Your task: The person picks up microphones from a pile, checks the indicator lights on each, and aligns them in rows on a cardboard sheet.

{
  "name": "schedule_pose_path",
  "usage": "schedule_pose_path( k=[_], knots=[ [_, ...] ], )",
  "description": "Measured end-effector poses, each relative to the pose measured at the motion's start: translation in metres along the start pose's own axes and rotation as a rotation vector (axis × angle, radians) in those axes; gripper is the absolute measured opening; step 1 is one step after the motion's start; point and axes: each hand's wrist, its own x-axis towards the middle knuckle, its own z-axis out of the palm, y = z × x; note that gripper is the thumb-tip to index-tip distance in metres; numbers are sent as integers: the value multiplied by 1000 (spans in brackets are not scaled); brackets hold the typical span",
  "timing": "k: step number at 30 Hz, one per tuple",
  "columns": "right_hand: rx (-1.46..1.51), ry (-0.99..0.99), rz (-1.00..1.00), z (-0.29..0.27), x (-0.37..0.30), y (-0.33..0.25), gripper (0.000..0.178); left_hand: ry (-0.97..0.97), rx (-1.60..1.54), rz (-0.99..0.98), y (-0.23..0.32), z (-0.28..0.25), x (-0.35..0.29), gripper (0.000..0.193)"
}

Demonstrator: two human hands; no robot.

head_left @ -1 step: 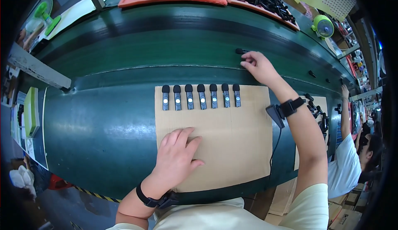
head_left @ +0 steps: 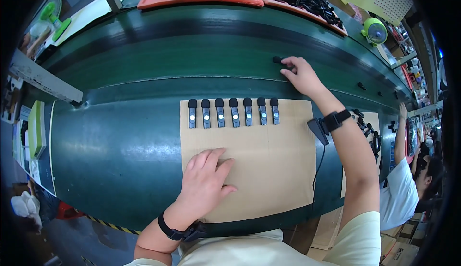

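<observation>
Several small black clip-on microphones with foam tops, one being the leftmost microphone (head_left: 192, 113), stand in a row along the far edge of a cardboard sheet (head_left: 269, 170). My left hand (head_left: 204, 177) lies on the sheet's left part, fingers spread and holding nothing. On the green conveyor belt beyond, my right hand (head_left: 298, 74) reaches to a single black microphone (head_left: 277, 60). The fingertips cover its right end, while the thumb stays apart below them. Whether the fingertips touch it is hard to see.
Orange trays (head_left: 201, 2) heaped with black pieces stand beyond the belt. More black pieces lie on another cardboard piece at right. A co-worker's arm (head_left: 400, 136) reaches toward the belt at far right. A green fan (head_left: 374, 31) and a metal post (head_left: 48, 78) flank the belt.
My right hand has moved slightly farther away, and its fingertips now cover more of the lone microphone. My left hand has stayed in place. The co-worker's arm has shifted a little.
</observation>
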Motion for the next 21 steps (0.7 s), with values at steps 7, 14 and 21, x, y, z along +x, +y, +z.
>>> schedule_pose_path(
  k=[7, 14, 21],
  knots=[
    [-399, 244, -187, 4, 26, 29, 33, 13, -8, 2, 0, 3, 2, 56],
    [404, -36, -35, -18, -50, -67, 24, 133, -117, -13, -3, 0, -1, 49],
    [491, -88, -325, -1, -175, -155, 27, 287, -705, -61, 8, -14, -3, 40]
  ],
)
